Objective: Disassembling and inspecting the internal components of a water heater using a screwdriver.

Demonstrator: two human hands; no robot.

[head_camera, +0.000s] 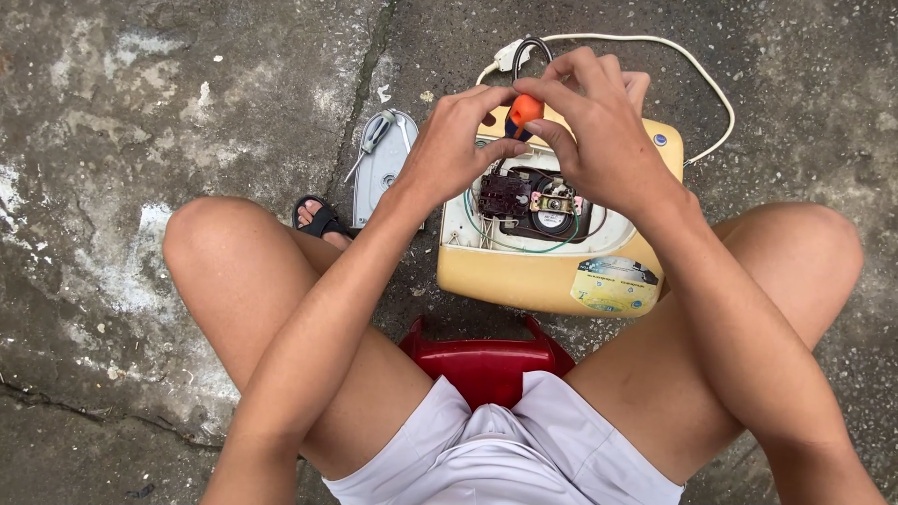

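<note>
A yellowed cream appliance casing (524,281) lies open on the concrete in front of me, showing a dark switch block (503,194), a small round part (554,219) and green wires. Above the opening both hands meet around a screwdriver with an orange and dark blue handle (524,112), held upright. My right hand (599,131) closes its fingers over the top of the handle. My left hand (458,140) pinches the handle from the left side. The screwdriver's shaft and tip are hidden behind the hands.
A white power cord (692,70) with a plug loops behind the casing. A grey cover plate (379,178) with pliers (374,136) on it lies to the left, beside my sandalled foot (323,220). I sit on a red plastic stool (482,360), knees spread.
</note>
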